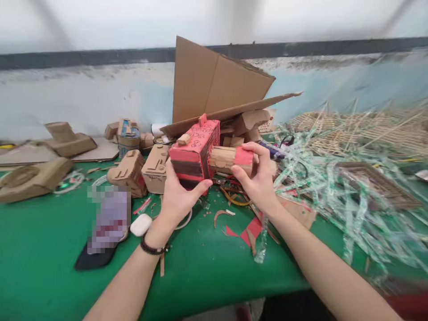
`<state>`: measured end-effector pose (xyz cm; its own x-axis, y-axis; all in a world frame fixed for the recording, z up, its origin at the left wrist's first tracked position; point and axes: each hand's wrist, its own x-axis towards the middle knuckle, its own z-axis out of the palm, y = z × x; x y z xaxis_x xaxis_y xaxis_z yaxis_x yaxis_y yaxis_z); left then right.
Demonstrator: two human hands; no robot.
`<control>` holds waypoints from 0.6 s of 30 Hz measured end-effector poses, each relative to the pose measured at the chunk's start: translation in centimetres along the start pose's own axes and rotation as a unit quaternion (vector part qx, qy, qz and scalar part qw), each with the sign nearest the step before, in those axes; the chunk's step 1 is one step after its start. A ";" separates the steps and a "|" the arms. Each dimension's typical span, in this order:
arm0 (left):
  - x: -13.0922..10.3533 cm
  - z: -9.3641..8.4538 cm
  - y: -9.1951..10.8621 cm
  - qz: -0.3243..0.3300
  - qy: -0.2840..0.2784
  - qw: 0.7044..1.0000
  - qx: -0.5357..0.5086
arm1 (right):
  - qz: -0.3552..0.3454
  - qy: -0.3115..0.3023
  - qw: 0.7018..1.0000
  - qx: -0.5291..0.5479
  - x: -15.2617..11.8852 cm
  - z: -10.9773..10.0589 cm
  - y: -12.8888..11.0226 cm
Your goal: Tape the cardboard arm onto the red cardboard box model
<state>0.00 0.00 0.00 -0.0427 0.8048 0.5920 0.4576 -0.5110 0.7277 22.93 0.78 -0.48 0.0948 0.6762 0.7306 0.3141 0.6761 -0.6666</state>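
Observation:
Raised above the table is a cardboard model camera (194,154), its box body covered in red paper with dark bands and drawn patterns. From one side of it sticks out a bare cardboard lens tube (222,158) with red paper around its far end. My left hand (179,194) grips the red body from the near left, thumb along its lower edge. My right hand (259,178) is wrapped around the red-covered end of the tube, thumb below and fingers over the top. Parts of the right fingers are hidden behind the tube.
Two plain cardboard models (130,174) stand left, near a white earphone case (141,224) and a blurred phone-like item (109,223). Orange-handled scissors (234,196) and red paper scraps (250,229) lie below the hands. Tangled clear strips (334,196) cover the right; large cardboard sheets (214,84) lean behind.

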 end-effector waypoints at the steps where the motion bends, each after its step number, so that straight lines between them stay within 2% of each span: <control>1: 0.0 -0.2 0.3 0.005 -0.005 1.000 0.007 | 0.007 -0.001 1.000 -0.009 -0.1 0.0 0.0; 5: -0.1 -1.1 1.8 0.020 0.001 0.998 0.052 | 0.011 -0.034 0.999 -0.010 -0.1 -0.4 -0.4; 9: -0.9 -2.6 3.1 0.003 0.023 0.994 0.107 | 0.003 -0.109 0.993 0.038 0.5 -1.4 -1.2; 14: -2.8 -3.7 2.6 -0.030 0.004 0.994 0.106 | 0.088 -0.176 0.973 0.123 0.9 -1.9 -1.3; 16: -3.2 -3.5 2.0 -0.036 0.014 0.995 0.094 | 0.059 -0.140 0.983 0.101 0.9 -2.0 -1.0; 18: -3.2 -3.2 1.3 -0.026 0.020 0.995 0.092 | -0.048 -0.048 0.997 0.034 0.7 -2.0 -1.1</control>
<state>-2.06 -4.24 0.18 -0.1042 0.8143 0.5709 0.6083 -0.4019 0.6844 24.55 -0.07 1.03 -0.0249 0.6297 0.7765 0.2524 0.7555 -0.6046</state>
